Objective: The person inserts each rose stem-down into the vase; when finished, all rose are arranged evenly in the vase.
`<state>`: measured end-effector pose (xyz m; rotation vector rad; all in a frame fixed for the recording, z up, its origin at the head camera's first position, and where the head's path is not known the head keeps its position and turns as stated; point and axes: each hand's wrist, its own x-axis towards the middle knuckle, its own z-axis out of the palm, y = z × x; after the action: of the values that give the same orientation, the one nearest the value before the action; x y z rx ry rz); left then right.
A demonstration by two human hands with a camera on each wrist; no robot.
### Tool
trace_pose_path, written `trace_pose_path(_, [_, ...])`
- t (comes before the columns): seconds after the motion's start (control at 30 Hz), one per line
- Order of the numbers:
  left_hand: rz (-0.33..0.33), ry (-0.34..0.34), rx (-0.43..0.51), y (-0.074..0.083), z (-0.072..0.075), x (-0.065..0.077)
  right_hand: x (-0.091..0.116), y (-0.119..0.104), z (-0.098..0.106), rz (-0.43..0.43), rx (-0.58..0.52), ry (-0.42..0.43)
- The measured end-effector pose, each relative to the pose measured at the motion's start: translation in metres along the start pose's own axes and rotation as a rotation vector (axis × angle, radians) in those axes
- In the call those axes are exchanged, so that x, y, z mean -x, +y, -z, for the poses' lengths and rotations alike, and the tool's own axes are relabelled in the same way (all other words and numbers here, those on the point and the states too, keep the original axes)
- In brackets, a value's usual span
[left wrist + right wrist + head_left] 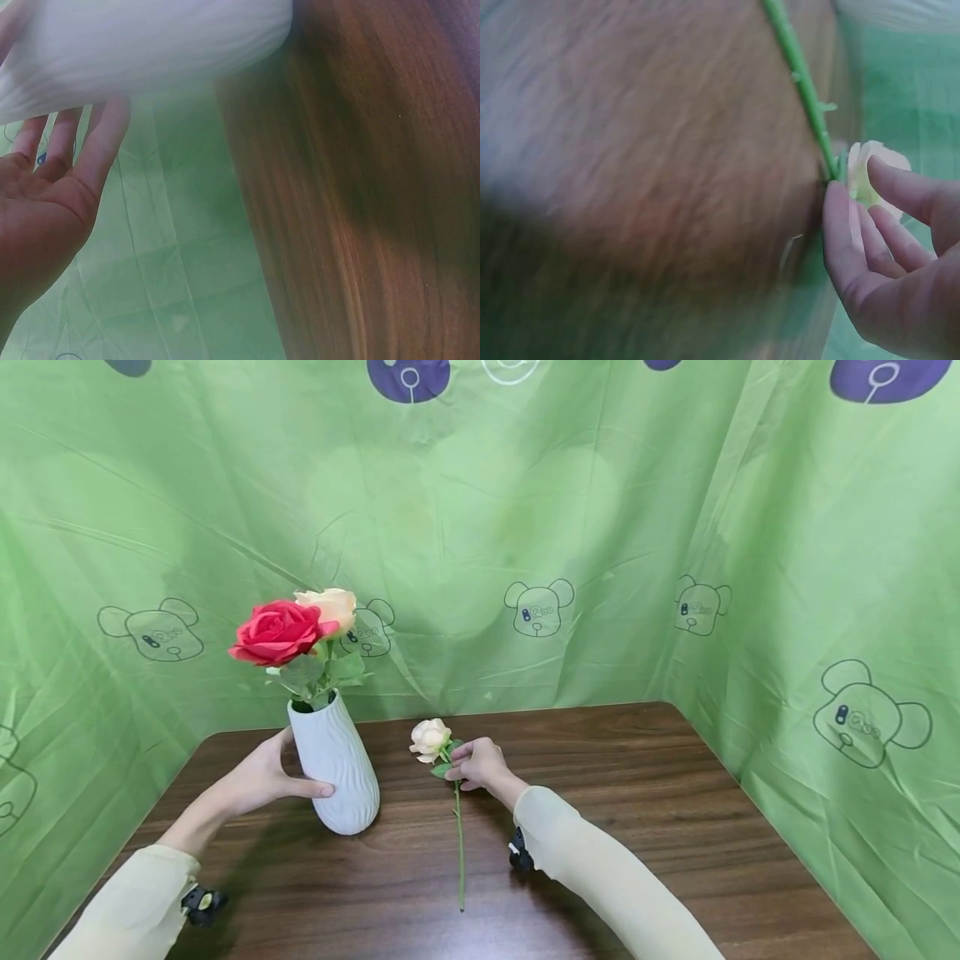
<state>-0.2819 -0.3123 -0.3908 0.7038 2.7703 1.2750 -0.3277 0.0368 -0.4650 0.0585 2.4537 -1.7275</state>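
My left hand (258, 777) holds a white ribbed vase (341, 768), its thumb across the front and the other fingers behind. Out of the vase rise a red rose (277, 633) and a cream rose (333, 610) with green leaves. In the left wrist view, the vase's pale side (165, 45) spans the top, the left fingers against it. A single cream rose (431, 739) lies to the right, its long stem (461, 852) pointing toward me. Just below its bloom, my right hand (480, 764) pinches the stem near the leaves; the index fingertip partly covers the stem in the right wrist view.
A brown wood-grain table (615, 793) spans the space under both hands. Green fabric (465, 527) printed with bear outlines hangs behind it and along both sides. Each sleeve carries a small black device at the wrist, such as the right one (520, 850).
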Motion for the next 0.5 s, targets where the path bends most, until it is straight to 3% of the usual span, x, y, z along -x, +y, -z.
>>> trace_pose_path(0.33, [0.02, 0.002, 0.01, 0.0, -0.0003, -0.0007, -0.0018, 0.0068, -0.0042, 0.028, 0.169, 0.042])
trace_pose_path(0.5, [0.023, -0.009, 0.036, 0.0012, -0.0003, 0.0006, -0.0012, 0.0069, -0.004, 0.032, 0.175, 0.043])
